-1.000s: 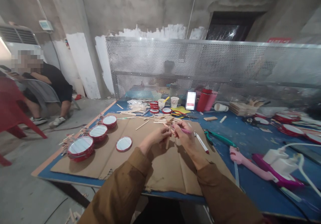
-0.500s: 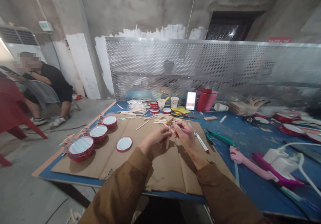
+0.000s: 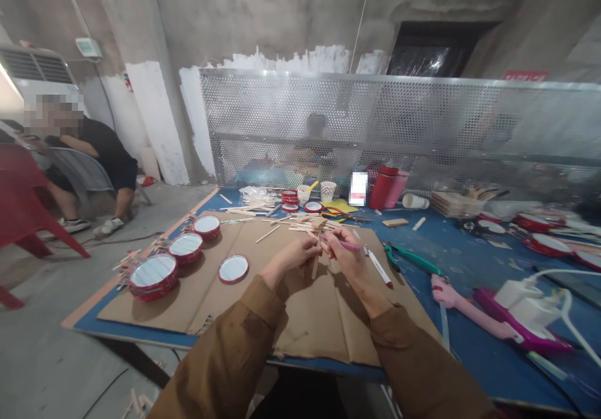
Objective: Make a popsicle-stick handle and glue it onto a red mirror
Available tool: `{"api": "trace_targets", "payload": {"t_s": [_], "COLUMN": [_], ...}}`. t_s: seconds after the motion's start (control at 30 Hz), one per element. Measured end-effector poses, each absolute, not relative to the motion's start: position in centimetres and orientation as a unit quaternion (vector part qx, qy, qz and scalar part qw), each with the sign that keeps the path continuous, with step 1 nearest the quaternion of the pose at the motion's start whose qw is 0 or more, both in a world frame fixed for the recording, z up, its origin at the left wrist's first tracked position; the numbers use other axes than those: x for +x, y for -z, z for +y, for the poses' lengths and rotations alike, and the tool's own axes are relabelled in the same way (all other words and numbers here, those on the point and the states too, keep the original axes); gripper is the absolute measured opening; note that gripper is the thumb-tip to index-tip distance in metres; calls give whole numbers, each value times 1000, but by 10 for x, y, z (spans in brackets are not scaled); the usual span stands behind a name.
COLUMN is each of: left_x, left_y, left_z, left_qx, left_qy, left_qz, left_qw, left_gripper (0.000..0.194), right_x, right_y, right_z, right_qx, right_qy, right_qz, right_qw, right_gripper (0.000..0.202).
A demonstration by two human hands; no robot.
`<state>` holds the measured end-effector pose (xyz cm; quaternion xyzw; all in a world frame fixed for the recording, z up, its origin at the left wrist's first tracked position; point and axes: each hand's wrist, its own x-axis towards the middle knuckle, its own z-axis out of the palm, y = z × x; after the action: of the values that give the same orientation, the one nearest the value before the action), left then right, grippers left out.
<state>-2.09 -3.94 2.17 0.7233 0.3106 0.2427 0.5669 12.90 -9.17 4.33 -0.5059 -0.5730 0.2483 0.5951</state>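
We work at a blue table (image 3: 469, 243) overlaid with flattened cardboard sheets (image 3: 300, 319), two as far as the seam lets us count. On the cardboard's left side sit four red-rimmed round mirrors (image 3: 153, 275), three deeper ones in a row along the edge and one flat one apart from them; more red discs lie near the back and at the far right, too blurred for us to count. To the right we see one pink glue gun (image 3: 464, 309), one pair of green-handled pliers (image 3: 407, 256) and one white-and-red marker (image 3: 378, 267) just beside our right wrist. A loose heap of wooden craft sticks (image 3: 300, 223) lies beyond our hands, too tangled to number. Our left hand (image 3: 293, 259) has its fingers closed, pinching one wooden stick (image 3: 315, 267) near its upper end so that it hangs roughly upright above the cardboard. Our right hand (image 3: 347, 257) meets it there, its fingers wrapped around a pink pen (image 3: 348, 245), the tip close against the stick. We judge the stick light, stiff and thin, liable to snap if bent, with dry wood that gives good friction; a pinch near the end being worked should steady it best.
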Motion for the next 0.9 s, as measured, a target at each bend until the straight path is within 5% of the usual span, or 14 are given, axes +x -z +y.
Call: {"api": "trace_targets", "payload": {"t_s": [0.9], "left_x": [-19], "left_y": [-20], "left_z": [-39], "left_qx": [723], "left_qy": [-245], "left_qz": [307], "left_qw": [568], "left_gripper": [37], "right_x": [127], "right_y": [-50], "right_z": [-96], "right_qx": [-510], "right_qy": [-242], "right_qz": [-564], "right_qw": [602], "right_gripper": [32]}}
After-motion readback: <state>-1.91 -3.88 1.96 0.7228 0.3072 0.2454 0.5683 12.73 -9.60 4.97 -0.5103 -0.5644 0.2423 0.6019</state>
